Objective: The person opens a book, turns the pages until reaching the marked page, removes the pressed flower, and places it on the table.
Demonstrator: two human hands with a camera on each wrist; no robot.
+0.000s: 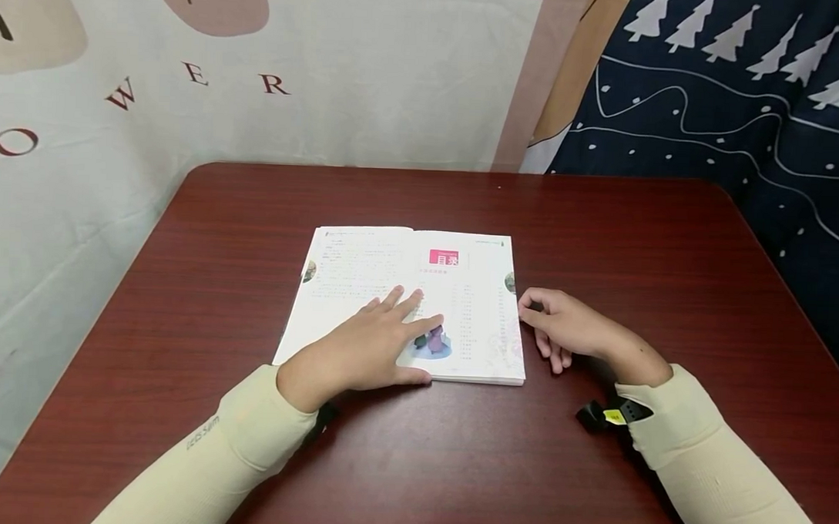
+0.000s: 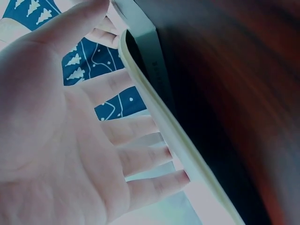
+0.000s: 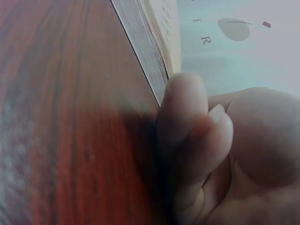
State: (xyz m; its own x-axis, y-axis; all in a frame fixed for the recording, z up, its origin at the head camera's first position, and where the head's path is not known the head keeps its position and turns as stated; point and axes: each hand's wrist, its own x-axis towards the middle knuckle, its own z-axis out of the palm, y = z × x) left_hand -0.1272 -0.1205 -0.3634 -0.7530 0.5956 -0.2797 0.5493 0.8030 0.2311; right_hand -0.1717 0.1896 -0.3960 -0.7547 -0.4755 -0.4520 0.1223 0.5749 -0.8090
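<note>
A: Where is the book, please?
B: The thick white paper book, unfolded at two printed pages, lies flat near the middle of the dark red-brown wooden table.
A: And what does the left hand do?
B: It rests across the lower part of the pages. Its fingers are straight and set apart from one another, and its thumb lies at the near edge of the book. The hand holds nothing.
A: How about the right hand?
B: It is at the right edge of the book. Its thumb and forefinger are bent and come near to each other there. Whether they pinch a page, I cannot tell, even from the right wrist view.
A: What is printed on the right page?
B: A pink rectangular heading box is near the top, and a small purple-and-blue picture is below, just beside the left fingers.
A: And around the table?
B: A whitish cloth with brown letters hangs behind, and a navy cloth with white trees hangs at the right.
</note>
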